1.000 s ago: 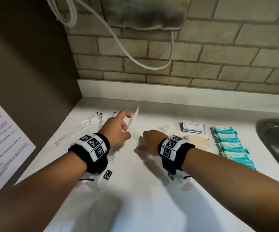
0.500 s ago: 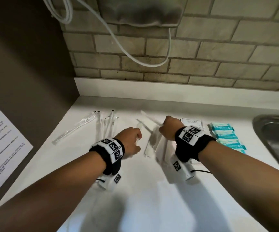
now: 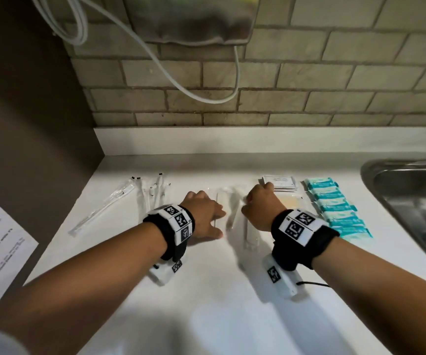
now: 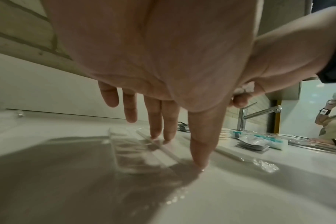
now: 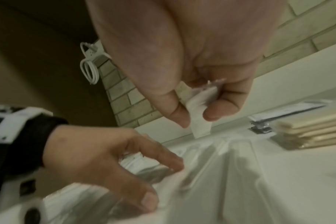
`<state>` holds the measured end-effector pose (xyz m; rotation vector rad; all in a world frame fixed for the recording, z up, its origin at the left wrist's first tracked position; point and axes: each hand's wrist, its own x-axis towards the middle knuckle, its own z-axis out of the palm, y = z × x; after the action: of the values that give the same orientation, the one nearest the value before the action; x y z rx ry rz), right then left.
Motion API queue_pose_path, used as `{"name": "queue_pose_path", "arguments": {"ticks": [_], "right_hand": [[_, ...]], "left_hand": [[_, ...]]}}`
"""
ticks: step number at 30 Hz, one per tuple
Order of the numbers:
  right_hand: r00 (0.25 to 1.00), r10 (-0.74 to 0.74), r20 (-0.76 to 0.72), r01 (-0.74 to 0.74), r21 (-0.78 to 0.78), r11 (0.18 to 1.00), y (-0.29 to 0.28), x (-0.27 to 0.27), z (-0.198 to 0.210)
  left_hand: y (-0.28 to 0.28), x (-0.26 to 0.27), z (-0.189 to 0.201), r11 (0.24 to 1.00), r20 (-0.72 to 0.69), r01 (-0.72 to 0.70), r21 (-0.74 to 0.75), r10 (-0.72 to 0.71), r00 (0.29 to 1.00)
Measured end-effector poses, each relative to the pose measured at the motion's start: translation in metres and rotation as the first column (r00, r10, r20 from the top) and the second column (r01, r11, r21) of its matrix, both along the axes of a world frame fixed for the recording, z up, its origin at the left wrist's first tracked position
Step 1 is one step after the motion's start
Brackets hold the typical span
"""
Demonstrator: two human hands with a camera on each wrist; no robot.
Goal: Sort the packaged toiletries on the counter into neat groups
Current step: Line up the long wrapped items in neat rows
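White counter (image 3: 206, 316) under a brick wall holds clear long sachets (image 3: 232, 213) at centre, long axes running near to far; their count is unclear. Left hand (image 3: 201, 216) presses them with straight, spread fingers (image 4: 155, 121). Right hand (image 3: 260, 206) pinches a white packet end (image 5: 199, 125).

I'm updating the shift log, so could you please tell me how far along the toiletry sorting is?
Mostly done. The teal packets sit in a neat row by the sink, with the white sachets stacked beside them. In hand: the left hand presses straight fingers on the clear-wrapped packs mid-counter, while the right hand pinches the end of a wrapper. Left: squaring that middle group; the clear-wrapped sticks at the left lie splayed.
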<state>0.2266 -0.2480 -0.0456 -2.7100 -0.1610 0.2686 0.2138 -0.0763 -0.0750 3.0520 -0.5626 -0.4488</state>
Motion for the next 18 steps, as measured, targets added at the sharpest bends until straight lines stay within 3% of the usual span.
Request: {"name": "queue_pose_path", "arguments": {"ticks": [5,10,15,18], "right_hand": [[0.997,-0.054,-0.054,0.054,-0.003,0.999,0.014,-0.018,-0.018],[0.994,-0.11,0.013,0.109,0.046,0.993,0.008,-0.012,-0.014],[0.992,-0.087,0.092,0.084,0.043,0.996,-0.011,0.012,0.005],[0.996,-0.033,0.086,0.032,0.014,0.999,-0.02,0.018,0.01]], "left_hand": [[0.015,-0.003,0.002,0.997,0.012,-0.062,-0.038,0.062,0.998],[-0.006,-0.005,0.007,0.985,0.006,-0.065,-0.162,0.066,0.998],[-0.041,0.014,0.001,0.917,-0.065,-0.279,-0.286,0.272,0.96],[-0.053,0.026,0.001,0.889,-0.057,-0.37,-0.27,0.369,0.928]]}}
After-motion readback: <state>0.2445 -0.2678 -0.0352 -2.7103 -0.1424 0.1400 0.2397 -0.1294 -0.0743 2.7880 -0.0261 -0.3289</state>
